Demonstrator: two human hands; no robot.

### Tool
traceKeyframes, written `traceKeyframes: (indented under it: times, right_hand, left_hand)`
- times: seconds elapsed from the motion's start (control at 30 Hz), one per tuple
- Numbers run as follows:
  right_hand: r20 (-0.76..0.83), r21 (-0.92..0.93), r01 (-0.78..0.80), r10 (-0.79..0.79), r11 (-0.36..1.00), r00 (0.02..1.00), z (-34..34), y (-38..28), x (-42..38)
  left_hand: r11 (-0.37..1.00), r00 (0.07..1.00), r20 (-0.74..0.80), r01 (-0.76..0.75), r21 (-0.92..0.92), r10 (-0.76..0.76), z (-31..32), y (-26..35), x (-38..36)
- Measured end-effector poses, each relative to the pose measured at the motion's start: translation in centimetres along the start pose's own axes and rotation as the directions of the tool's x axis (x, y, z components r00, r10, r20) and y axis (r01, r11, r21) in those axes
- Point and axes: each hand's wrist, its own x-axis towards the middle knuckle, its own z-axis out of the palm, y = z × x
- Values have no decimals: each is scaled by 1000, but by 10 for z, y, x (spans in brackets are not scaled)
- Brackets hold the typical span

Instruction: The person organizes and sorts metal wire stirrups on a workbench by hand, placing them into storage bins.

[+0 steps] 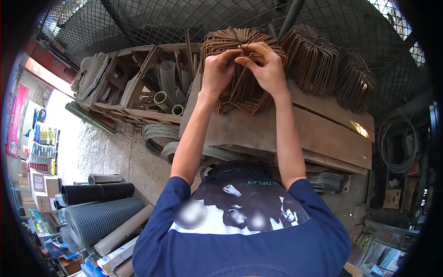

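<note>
A bundle of rusty bent-rod stirrups stands on a wooden board in front of me, its rods gathered at the top. Both hands are raised at the upper part of this bundle, close together. My left hand is closed, with the fingertips bent in toward the right hand. Thumb and forefinger of my right hand come together in a pinch beside it. Whatever sits between the fingertips is too small to make out. Two more bundles of stirrups, one near and one farther right, stand beyond my right hand.
Wooden boards carry the bundles, before a wire mesh fence. Left are a wooden rack with tubes and coils of grey wire. Mesh rolls lie lower left; a wire coil hangs right.
</note>
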Motion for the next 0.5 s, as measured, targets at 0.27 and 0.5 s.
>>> traceKeyframes:
  times: [0.27,0.5]
  right_hand:
    - [-179,-302,72,-131,951,975,-14,27,1]
    - [-329,56,-26,43,998,943,-12,33,-8]
  left_hand:
    - [997,998,24,-58,-42,59,1,0,-3]
    - [983,997,-75,16,-184,-31,-1,-11,-9]
